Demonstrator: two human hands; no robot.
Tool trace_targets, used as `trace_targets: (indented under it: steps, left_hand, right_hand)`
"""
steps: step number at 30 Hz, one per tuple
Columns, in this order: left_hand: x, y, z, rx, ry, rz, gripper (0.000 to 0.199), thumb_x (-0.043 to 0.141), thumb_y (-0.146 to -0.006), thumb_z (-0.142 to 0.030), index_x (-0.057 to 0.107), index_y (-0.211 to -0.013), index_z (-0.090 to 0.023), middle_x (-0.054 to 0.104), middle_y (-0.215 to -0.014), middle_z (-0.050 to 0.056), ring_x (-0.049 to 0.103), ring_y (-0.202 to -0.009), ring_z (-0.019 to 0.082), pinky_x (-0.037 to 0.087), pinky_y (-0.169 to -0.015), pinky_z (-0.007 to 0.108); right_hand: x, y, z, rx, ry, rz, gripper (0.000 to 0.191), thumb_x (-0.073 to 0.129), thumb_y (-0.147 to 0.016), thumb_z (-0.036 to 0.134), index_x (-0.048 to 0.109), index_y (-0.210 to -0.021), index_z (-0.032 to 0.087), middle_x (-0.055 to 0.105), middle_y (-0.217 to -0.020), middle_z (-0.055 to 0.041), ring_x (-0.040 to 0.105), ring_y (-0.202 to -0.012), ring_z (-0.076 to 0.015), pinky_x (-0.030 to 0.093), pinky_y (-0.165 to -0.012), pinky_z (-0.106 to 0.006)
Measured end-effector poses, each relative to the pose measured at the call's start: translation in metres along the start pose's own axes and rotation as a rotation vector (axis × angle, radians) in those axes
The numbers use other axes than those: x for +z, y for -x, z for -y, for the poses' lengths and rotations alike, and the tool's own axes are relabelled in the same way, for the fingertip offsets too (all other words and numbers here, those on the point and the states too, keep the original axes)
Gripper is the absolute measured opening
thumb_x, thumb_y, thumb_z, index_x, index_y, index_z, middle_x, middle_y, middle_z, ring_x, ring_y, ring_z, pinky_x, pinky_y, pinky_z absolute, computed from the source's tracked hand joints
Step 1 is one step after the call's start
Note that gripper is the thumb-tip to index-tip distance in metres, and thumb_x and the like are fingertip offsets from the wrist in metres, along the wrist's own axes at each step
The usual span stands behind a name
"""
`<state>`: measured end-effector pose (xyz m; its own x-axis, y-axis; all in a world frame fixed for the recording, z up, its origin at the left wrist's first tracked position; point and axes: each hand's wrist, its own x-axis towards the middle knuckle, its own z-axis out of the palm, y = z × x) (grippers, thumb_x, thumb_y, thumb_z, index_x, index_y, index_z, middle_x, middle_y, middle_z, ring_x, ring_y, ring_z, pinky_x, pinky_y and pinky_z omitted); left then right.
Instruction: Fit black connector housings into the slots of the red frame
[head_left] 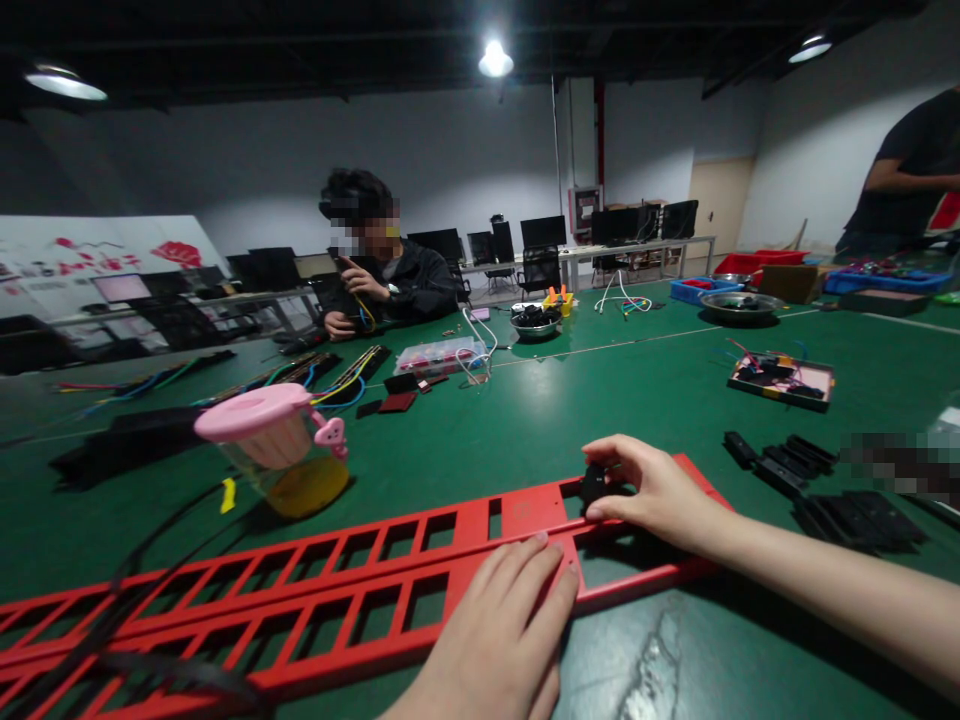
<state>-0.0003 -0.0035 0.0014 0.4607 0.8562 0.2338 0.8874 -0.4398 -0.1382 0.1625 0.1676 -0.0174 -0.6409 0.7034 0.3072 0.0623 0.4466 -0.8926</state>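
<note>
A long red slotted panel (pixel 525 512) lies across the green table in front of me, with rows of rectangular openings. My left hand (pixel 502 620) rests flat on its near side, fingers stretched out over the red surface. At the panel's right end, my right hand (pixel 656 490) pinches a small black plastic part (pixel 595 487) between thumb and fingers. That part stands at an opening in the far row; whether it is seated there I cannot tell. Several black plastic pieces (pixel 784 465) lie to the right of my right hand.
A jug with a pink lid (pixel 259 412) and yellow liquid stands beyond the panel at left. Black cables (pixel 161 535) cross the panel's left part. Farther off are a metal bowl (pixel 535 320), a shallow box of wires (pixel 780 380) and a seated person (pixel 420 280) holding something.
</note>
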Motion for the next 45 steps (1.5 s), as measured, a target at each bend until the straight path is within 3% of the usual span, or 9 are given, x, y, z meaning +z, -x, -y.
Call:
trace_targets:
  steps: [8, 17, 45]
  left_hand:
    - [0.0008, -0.0004, 0.0007, 0.003, -0.010, -0.001, 0.057, 0.040, -0.069, -0.007, 0.038, -0.127, -0.011, 0.042, -0.128, 0.015, 0.036, -0.119, 0.029, 0.043, -0.091, 0.050]
    - [-0.0022, -0.0014, -0.0001, -0.017, 0.024, -0.018, 0.060, 0.041, -0.068, -0.006, 0.038, -0.127, -0.015, 0.043, -0.128, 0.014, 0.038, -0.118, 0.029, 0.042, -0.092, 0.049]
    - [-0.0007, -0.0012, 0.0008, -0.004, -0.002, -0.040, 0.060, 0.042, -0.068, -0.005, 0.039, -0.127, -0.015, 0.043, -0.128, 0.013, 0.037, -0.119, 0.028, 0.043, -0.093, 0.047]
  right_hand:
    - [-0.0007, 0.0019, 0.0029, -0.083, 0.072, 0.037, 0.047, 0.066, -0.067, 0.019, 0.053, -0.112, 0.021, 0.056, -0.111, -0.0053, 0.053, -0.101, -0.0182, 0.044, -0.088, -0.034]
    - [-0.0008, 0.0033, 0.0076, -0.096, 0.189, 0.096, 0.048, 0.066, -0.066, 0.018, 0.055, -0.113, 0.022, 0.059, -0.108, -0.0060, 0.054, -0.100, -0.0205, 0.042, -0.089, -0.038]
    - [-0.0004, -0.0047, 0.0058, 0.021, 0.137, 0.070, 0.041, 0.069, -0.059, 0.018, 0.062, -0.099, 0.021, 0.066, -0.097, -0.0027, 0.060, -0.089, -0.0191, 0.047, -0.082, -0.034]
